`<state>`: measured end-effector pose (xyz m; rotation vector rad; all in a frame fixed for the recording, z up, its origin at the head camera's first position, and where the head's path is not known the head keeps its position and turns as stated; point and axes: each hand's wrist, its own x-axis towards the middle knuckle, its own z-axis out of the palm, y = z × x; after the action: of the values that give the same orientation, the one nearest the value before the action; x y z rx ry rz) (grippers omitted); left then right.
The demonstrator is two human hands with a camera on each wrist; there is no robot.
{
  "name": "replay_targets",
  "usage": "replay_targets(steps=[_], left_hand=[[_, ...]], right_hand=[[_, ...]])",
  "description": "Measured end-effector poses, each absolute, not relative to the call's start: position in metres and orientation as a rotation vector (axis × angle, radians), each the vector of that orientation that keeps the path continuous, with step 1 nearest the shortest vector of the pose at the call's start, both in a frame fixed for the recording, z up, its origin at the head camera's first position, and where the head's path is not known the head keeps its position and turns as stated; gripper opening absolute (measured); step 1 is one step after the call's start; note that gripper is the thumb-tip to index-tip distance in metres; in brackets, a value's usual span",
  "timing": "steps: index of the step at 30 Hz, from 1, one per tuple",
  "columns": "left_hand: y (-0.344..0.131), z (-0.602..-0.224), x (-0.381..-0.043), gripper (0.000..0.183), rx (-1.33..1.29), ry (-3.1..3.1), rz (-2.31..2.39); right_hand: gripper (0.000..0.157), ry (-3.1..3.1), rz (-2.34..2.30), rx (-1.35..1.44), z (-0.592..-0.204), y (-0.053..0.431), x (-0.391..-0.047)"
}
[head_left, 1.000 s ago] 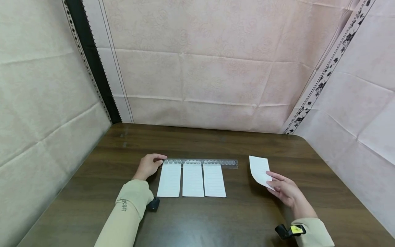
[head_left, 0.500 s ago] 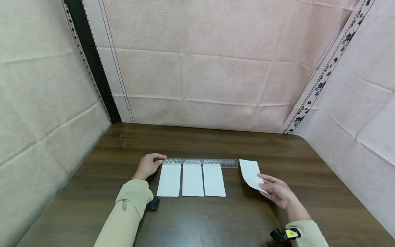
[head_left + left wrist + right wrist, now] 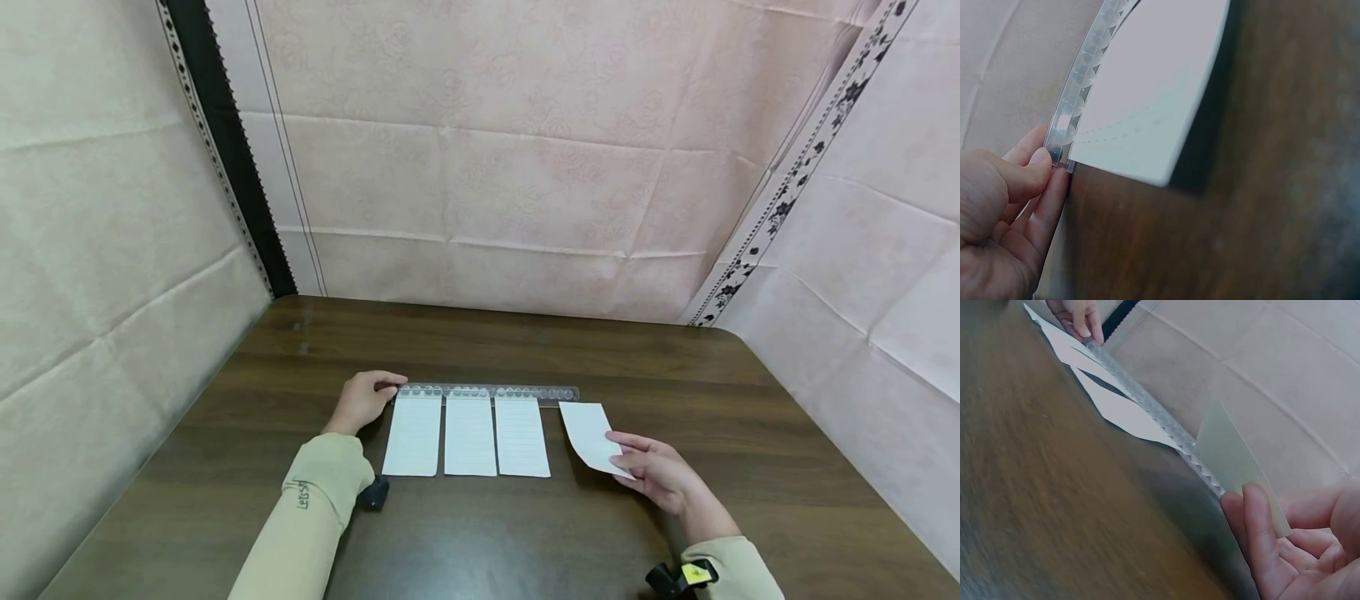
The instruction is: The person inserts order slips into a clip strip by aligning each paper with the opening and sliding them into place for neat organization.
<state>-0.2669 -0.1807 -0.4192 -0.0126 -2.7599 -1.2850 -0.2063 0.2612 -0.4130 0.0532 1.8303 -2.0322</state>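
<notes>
A clear plastic strip [image 3: 557, 394] with a row of round tabs lies crosswise on the table. My left hand [image 3: 362, 403] pinches its left end between thumb and fingers, closely seen in the left wrist view [image 3: 1007, 206]. Three white cards hang from the strip toward me: a left card [image 3: 412, 435], a middle card [image 3: 470, 435] and a right card [image 3: 522, 439], the right one faintly lined. In my right hand [image 3: 666, 477], a loose white card [image 3: 588, 433] is pinched by its lower right edge. It curves, and its top left corner appears close to the strip's right end.
The dark wooden table [image 3: 480, 533] reaches back to a pale patterned cloth [image 3: 480, 192]. More pale cloth hangs along both sides. A black camera mount sits on each wrist, the right mount [image 3: 682, 577] bearing a yellow label.
My right hand has moved left and slightly toward me, bringing the loose card from clear of the strip to its right end. The left hand keeps its place on the strip.
</notes>
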Motion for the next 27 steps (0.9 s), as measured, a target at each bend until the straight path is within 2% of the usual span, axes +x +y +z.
replay_targets(steps=[6,16,27], left_hand=[[-0.180,-0.420,-0.267,0.023,-0.009,-2.757,-1.292],[-0.178,-0.420,-0.266,0.023,-0.010,-2.747,-1.308],[-0.177,-0.419,-0.267,0.023,-0.008,-2.748,-1.313]], right_hand=[[0.035,1.843,-2.011,0.049,-0.416,0.256,-0.208],[0.048,1.945,-1.957,0.088,-0.415,0.243,-0.212],[0.052,1.924,-1.987,0.108,-0.414,0.232,-0.218]])
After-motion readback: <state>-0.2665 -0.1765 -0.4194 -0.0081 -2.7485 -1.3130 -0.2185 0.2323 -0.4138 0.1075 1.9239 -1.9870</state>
